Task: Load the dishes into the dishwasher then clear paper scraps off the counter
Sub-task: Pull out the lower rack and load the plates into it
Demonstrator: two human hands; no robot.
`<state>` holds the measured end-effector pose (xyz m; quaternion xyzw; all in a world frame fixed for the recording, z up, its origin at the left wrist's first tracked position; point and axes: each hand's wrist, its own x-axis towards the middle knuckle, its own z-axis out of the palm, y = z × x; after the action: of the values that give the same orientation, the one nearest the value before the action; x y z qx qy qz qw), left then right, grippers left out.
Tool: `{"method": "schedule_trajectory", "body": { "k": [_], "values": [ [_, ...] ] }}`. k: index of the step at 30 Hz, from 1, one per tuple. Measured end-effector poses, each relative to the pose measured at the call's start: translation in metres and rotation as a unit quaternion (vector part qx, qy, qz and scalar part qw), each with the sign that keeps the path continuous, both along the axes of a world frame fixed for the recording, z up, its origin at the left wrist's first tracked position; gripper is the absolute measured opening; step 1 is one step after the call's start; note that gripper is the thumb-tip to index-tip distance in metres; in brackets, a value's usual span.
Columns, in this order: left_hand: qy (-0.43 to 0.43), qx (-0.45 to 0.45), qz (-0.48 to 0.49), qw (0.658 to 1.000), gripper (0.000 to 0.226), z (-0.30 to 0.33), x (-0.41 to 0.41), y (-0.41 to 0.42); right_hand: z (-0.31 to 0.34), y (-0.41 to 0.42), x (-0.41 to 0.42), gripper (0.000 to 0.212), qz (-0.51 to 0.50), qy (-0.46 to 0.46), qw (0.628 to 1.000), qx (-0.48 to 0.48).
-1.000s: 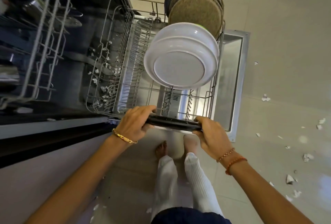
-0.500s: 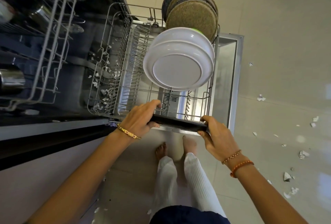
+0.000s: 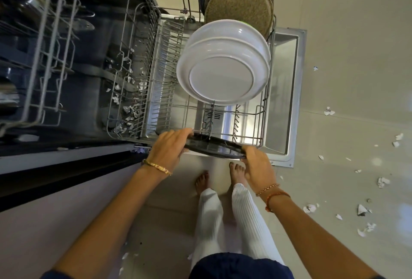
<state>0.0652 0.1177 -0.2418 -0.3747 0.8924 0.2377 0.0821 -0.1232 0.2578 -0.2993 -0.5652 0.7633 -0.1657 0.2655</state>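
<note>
I look straight down at the dishwasher's pulled-out lower rack (image 3: 142,60). A black plate (image 3: 214,146) is held edge-on over the rack's near end, its rim among the wires. My left hand (image 3: 169,150) grips its left rim and my right hand (image 3: 256,165) grips its right rim. Behind it white bowls (image 3: 223,64) stand on edge in the rack. Several round woven mats (image 3: 240,2) stand at the far end. Paper scraps (image 3: 129,109) lie in the tub's bottom left of the rack.
The open dishwasher door (image 3: 287,91) lies flat under the rack. The upper rack (image 3: 44,44) sticks out at left with dark cookware. More torn paper scraps (image 3: 361,209) litter the tiled floor at right. My bare feet (image 3: 223,178) stand just before the door's edge.
Both hands have carried the black plate forward and down, so its rim now sits among the rack's near wires. The view has tipped slightly closer.
</note>
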Motion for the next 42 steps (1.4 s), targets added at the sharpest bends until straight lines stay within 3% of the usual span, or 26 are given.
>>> {"method": "schedule_trajectory", "body": {
  "k": [3, 6, 9, 12, 16, 21, 29, 33, 37, 42],
  "values": [
    [-0.022, 0.016, -0.046, 0.999, 0.048, 0.008, -0.015, -0.008, 0.012, -0.002, -0.016, 0.03, 0.026, -0.047, 0.998, -0.032],
    [-0.003, 0.06, -0.012, 0.998, 0.048, 0.027, -0.022, -0.019, 0.031, -0.014, -0.03, 0.021, 0.026, -0.056, 0.993, -0.105],
    [0.073, 0.087, 0.043, 0.993, 0.054, 0.051, -0.028, -0.032, 0.051, -0.028, -0.043, 0.028, 0.0, -0.092, 0.982, -0.166],
    [0.092, 0.102, 0.079, 0.987, 0.07, 0.067, -0.036, -0.046, 0.063, -0.039, -0.05, 0.031, -0.012, -0.089, 0.976, -0.2],
    [0.062, 0.113, 0.104, 0.986, 0.084, 0.067, -0.047, -0.055, 0.062, -0.043, -0.05, 0.035, -0.032, -0.077, 0.982, -0.168],
    [0.013, 0.137, 0.107, 0.985, 0.076, 0.038, -0.049, -0.042, 0.042, -0.03, -0.051, 0.036, -0.01, -0.081, 0.991, -0.108],
    [-0.017, 0.069, 0.115, 0.991, 0.052, -0.002, -0.013, 0.0, 0.005, -0.006, -0.027, 0.018, 0.024, -0.111, 0.993, -0.044],
    [-0.008, 0.049, 0.096, 0.994, 0.065, -0.007, -0.012, 0.0, 0.003, -0.004, -0.021, 0.014, -0.015, -0.086, 0.993, -0.075],
    [0.04, -0.034, 0.052, 0.997, 0.068, -0.007, -0.009, 0.004, 0.006, 0.001, -0.024, 0.038, -0.019, -0.064, 0.992, -0.108],
    [0.048, -0.093, 0.027, 0.994, 0.063, -0.011, -0.014, 0.002, 0.007, -0.016, -0.031, 0.05, 0.009, -0.052, 0.99, -0.13]
  ]
}}
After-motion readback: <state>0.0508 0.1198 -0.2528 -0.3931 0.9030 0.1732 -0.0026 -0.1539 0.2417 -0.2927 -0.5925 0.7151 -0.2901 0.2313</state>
